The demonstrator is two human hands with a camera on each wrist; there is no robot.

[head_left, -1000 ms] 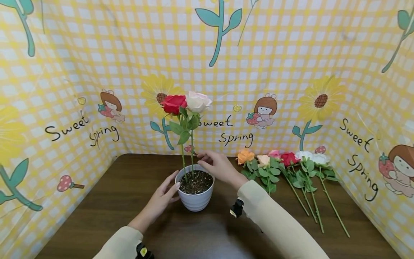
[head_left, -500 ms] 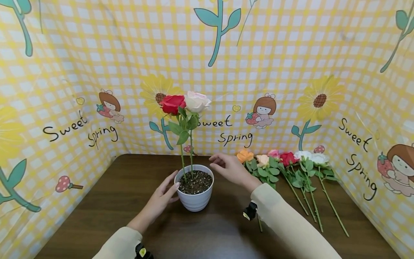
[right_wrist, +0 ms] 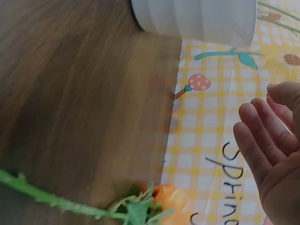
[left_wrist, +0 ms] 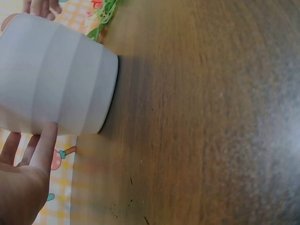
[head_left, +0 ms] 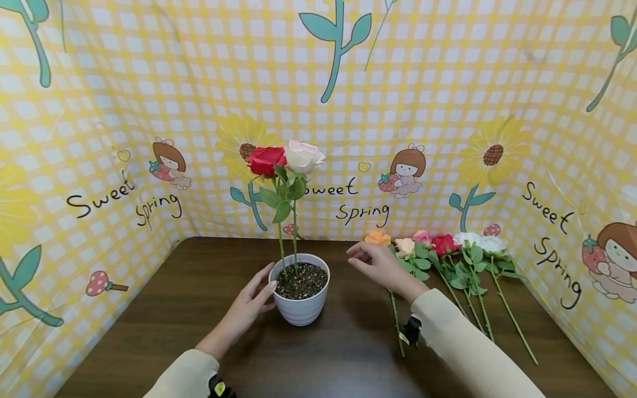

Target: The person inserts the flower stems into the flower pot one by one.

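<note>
A white ribbed pot (head_left: pixel 301 309) filled with dark soil (head_left: pixel 303 281) stands on the table. Two roses rise from it: a red rose (head_left: pixel 267 161) and a pale pink-white rose (head_left: pixel 303 157). My left hand (head_left: pixel 247 298) rests against the pot's left side, thumb near the rim; in the left wrist view its extended fingers (left_wrist: pixel 46 147) touch the wall. To the right of the pot, my right hand (head_left: pixel 380 265) hovers with loosely bent fingers and nothing in them. Just behind it lies an orange rose (head_left: pixel 378 238), its stem partly hidden by the hand.
More loose roses lie at the right: a peach rose (head_left: pixel 405 246), a pink rose (head_left: pixel 421 237), a red rose (head_left: pixel 444 244) and white ones (head_left: pixel 491 244), stems pointing toward the front. A checked printed cloth (head_left: pixel 343 127) encloses the dark wooden table (head_left: pixel 164 309).
My right hand has moved away from the pot's rim, rightward toward the orange rose. The left hand stays against the pot, and both planted roses stand as before.
</note>
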